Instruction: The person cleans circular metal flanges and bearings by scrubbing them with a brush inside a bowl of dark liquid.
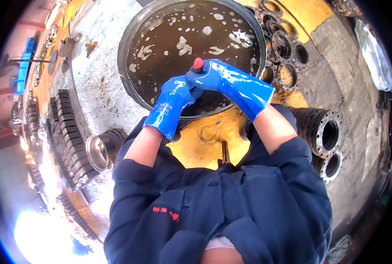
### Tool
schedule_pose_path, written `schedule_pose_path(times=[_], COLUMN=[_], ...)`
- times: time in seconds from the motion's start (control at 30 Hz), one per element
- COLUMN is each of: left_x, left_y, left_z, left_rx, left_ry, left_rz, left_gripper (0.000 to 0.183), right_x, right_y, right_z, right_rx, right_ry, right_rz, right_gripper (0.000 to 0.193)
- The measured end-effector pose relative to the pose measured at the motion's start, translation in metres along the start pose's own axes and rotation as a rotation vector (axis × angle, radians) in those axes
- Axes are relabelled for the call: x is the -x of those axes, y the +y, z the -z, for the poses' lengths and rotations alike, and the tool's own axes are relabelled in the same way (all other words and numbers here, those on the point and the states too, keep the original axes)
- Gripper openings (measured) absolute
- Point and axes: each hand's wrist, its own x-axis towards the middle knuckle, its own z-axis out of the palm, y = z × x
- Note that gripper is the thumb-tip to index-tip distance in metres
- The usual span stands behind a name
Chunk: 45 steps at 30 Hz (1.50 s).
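My two hands meet above the near rim of a wide round basin [124, 66] full of brown liquid [169, 37] with patches of foam. Both wear shiny blue rubber gloves. My right hand [209, 78] is closed around a dark handle with a rounded red end [198, 64], which sticks up out of the fist. What the handle belongs to is hidden. Pressed close beside it, my left hand [178, 91] is closed too, its fingers curled inward. Whatever it grips is covered by the gloves.
Stacked dark flanged rings [325, 132] lie at the right, with more metal rings [288, 75] beyond them. On the left are a row of dark metal blocks [73, 136] and a cylindrical metal part [98, 153]. Yellow-painted floor [205, 141] shows between my legs.
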Motion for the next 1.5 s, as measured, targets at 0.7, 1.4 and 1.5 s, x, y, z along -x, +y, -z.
schedule_pose_path(times=[0.7,1.4,1.5], left_x=[0.03,-0.016,0.018], left_y=[-0.057,-0.025,0.004], left_z=[-0.056,-0.081,-0.02], left_rx=[-0.25,-0.216,-0.178], left_ry=[0.092,0.018,-0.078], left_rz=[0.019,0.314,0.093], left_gripper=[0.107,0.025,0.021], right_x=[0.03,-0.051,0.0], right_y=[-0.005,0.093,0.035], right_z=[0.03,0.023,0.016], right_rx=[0.444,0.365,0.329], right_ry=[0.299,0.198,0.281], right_rz=[0.011,0.064,-0.07], right_gripper=[0.049,0.036,0.041])
